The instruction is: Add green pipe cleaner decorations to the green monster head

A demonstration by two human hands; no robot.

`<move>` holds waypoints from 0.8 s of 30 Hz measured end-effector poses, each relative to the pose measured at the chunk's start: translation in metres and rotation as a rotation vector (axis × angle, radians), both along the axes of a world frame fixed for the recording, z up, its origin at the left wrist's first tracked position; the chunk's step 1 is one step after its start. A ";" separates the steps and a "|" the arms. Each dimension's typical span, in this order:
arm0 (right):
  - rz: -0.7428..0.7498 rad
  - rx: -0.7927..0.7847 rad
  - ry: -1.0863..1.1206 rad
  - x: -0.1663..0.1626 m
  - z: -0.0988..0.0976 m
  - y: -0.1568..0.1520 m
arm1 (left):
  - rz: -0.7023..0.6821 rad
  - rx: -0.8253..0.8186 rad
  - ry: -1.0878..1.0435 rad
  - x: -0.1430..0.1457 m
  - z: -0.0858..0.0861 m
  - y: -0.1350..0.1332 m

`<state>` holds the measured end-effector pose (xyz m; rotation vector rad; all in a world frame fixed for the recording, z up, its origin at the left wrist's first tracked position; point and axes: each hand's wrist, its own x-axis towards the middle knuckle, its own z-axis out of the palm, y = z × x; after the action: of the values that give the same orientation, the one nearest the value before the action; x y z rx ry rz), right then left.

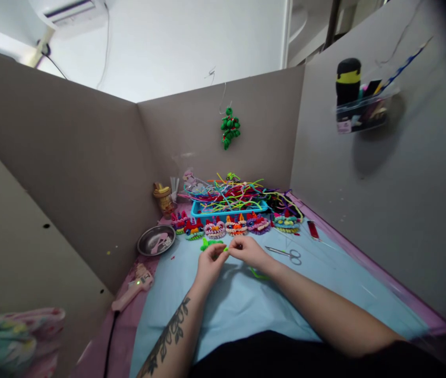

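Observation:
My left hand [210, 261] and my right hand [248, 251] meet over the middle of the blue sheet, fingertips nearly touching. Both are closed in a pinch on a small bright green piece of pipe cleaner [226, 249], mostly hidden by the fingers. Just behind my left hand lies a green fuzzy pipe-cleaner shape [207, 243]. A bent light green pipe cleaner [259, 274] shows beneath my right wrist. To the right of my right hand, a pair of scissors [284, 253] rests on the sheet.
Behind the hands stands a row of colourful pipe-cleaner faces [236, 226], then a blue tray [228, 211] heaped with pipe cleaners. On the left are a metal bowl [144, 244] and a pink glue gun [134, 291] with a cord. Grey partitions [191, 131] surround the table.

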<state>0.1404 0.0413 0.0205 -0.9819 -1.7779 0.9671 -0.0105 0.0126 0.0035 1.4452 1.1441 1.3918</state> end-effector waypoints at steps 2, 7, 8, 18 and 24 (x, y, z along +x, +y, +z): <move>0.022 0.027 -0.044 0.002 0.000 0.001 | -0.002 -0.005 0.020 -0.001 0.000 -0.001; 0.033 0.105 -0.085 0.003 0.002 0.000 | 0.031 0.006 -0.010 -0.002 0.003 -0.001; 0.021 0.133 -0.093 0.004 0.003 -0.001 | 0.028 0.004 -0.017 -0.002 0.003 -0.001; 0.015 0.482 -0.250 0.005 0.005 -0.007 | 0.026 -0.030 0.005 -0.001 0.003 0.001; 0.008 0.606 -0.372 0.005 0.004 -0.007 | 0.003 0.059 0.141 -0.005 -0.006 0.006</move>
<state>0.1450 0.0343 0.0242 -0.7855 -2.1946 0.2085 -0.0160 0.0183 -0.0026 1.6046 1.2026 1.3536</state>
